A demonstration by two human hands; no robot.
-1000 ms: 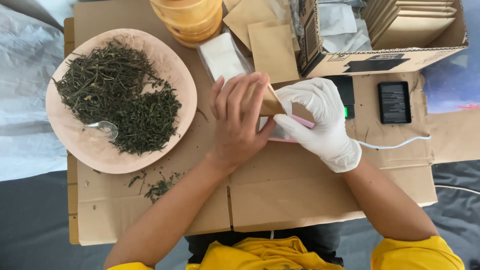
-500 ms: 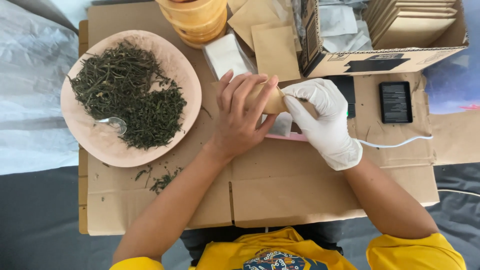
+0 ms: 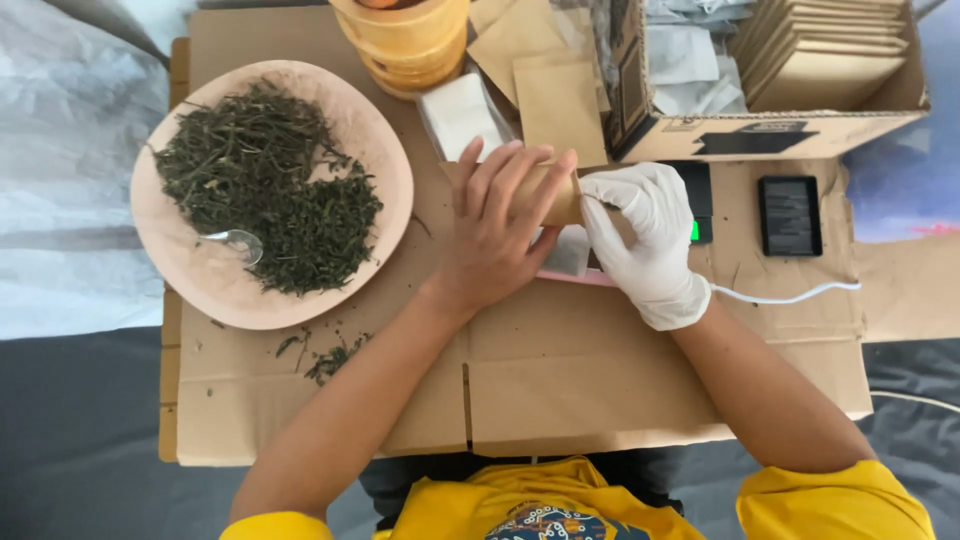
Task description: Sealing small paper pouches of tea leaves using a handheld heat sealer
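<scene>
Both hands hold one small brown paper bag (image 3: pixel 556 196) between them. The bare left hand (image 3: pixel 497 225) wraps its fingers around the bag, and the gloved right hand (image 3: pixel 645 235) pinches its end, so I think the bag is being opened or closed; its mouth is hidden. Next, the pinch must stay firm and the bag steady. Left of the grip sits one pink plate (image 3: pixel 385 160) of dry green leaves (image 3: pixel 265 185) with one spoon (image 3: pixel 236 241). Just above the grip lie about three empty bags (image 3: pixel 540 75). To its right lies one black phone (image 3: pixel 790 215).
</scene>
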